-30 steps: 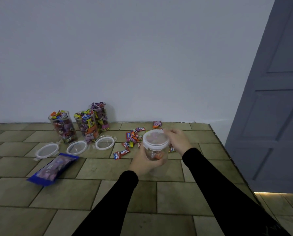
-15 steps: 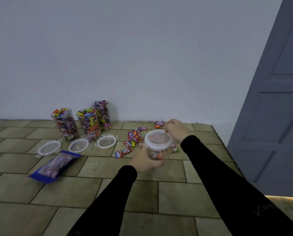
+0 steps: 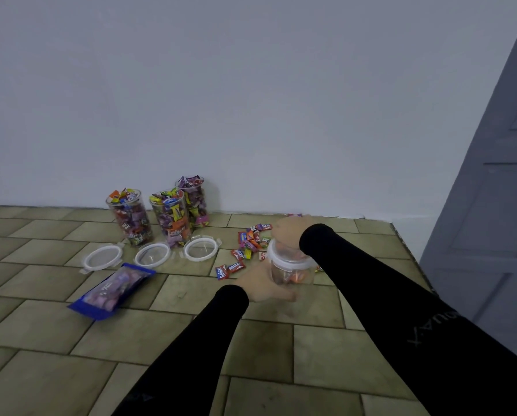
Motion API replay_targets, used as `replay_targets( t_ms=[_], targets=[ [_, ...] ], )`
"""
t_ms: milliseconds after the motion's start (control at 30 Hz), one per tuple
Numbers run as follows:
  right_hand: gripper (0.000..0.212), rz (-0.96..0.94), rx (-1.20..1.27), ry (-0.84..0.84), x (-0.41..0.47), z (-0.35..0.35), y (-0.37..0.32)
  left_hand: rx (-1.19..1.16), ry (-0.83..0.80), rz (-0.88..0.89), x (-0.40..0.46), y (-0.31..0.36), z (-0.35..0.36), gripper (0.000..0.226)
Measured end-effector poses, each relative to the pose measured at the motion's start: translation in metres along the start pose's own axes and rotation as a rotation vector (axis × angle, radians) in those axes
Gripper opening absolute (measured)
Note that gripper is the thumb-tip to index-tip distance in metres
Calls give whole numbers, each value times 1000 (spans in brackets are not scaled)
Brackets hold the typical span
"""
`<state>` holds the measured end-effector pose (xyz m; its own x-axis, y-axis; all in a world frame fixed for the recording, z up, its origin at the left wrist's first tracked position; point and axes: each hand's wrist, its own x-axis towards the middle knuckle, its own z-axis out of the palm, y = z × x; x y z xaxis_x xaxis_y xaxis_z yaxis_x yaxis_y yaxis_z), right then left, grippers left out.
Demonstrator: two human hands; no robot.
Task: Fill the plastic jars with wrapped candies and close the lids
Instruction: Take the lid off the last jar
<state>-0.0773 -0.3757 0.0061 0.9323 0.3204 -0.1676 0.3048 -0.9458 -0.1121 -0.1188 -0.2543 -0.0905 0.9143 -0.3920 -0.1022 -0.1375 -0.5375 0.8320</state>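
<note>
Holding a small clear jar [image 3: 290, 273] from the side, the left hand [image 3: 266, 285] has its fingers curled round the lower part of it. A few candies sit at the bottom of this jar. A white lid [image 3: 284, 256] sits on top of it. The right hand [image 3: 290, 232] reaches over the far side of the lid, and its fingers seem to bend down at the rim. I cannot tell if they are gripping the rim, since the black sleeve [image 3: 371, 283] hides part of it.

Loose wrapped candies [image 3: 251, 244] lie on the tiled floor [image 3: 191, 340] just to the left of the jar, some red and some purple.

3 tall jars stand near the wall [image 3: 251, 100], with candy piled to the top and no lids on. They are the left jar [image 3: 130, 217], the middle jar [image 3: 171, 219] and the back jar [image 3: 193, 202], and they stand close together. 3 white lids lie flat on the floor in a row just in front of them: 1 on the left [image 3: 102, 258], 1 in the middle [image 3: 152, 254] and 1 on the right [image 3: 201, 249].

A blue candy bag [image 3: 113, 291] lies flat on the floor in front of the lids. A grey door [image 3: 491, 205] stands at the right.
</note>
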Motion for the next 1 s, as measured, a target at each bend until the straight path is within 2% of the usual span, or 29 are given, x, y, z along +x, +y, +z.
replay_targets(
  t_ms=[33,133,200,300,433,633,733,800,867,933,1000],
  targets=[
    [17,-21,-53,51,-1,1,1,-12,-4,10,1,0,0,67],
    [33,-141,-132,262,-3,3,2,-21,0,22,-1,1,-1,65],
    [44,-298,-179,335,-7,6,-4,-5,-11,31,-1,2,-1,59],
    [50,-428,-370,257,-17,3,-18,75,-18,-36,0,1,-1,50],
    [45,-461,-438,181,-16,1,-25,134,-11,-103,3,-4,1,58],
    [52,-468,-377,141,-19,5,-24,135,-30,-75,4,-4,2,49],
    [45,-482,-287,162,-20,7,-25,135,-31,-81,3,-5,3,38],
    [43,-488,-236,221,-20,8,-21,123,-22,-69,1,-1,3,26],
    [47,-493,-163,358,-22,11,-12,103,-19,-59,3,-1,3,19],
    [58,-448,2,508,-28,14,-3,96,-29,-47,3,-3,3,46],
    [64,-376,149,633,-37,17,6,89,-33,-42,4,-7,2,60]
  ],
)
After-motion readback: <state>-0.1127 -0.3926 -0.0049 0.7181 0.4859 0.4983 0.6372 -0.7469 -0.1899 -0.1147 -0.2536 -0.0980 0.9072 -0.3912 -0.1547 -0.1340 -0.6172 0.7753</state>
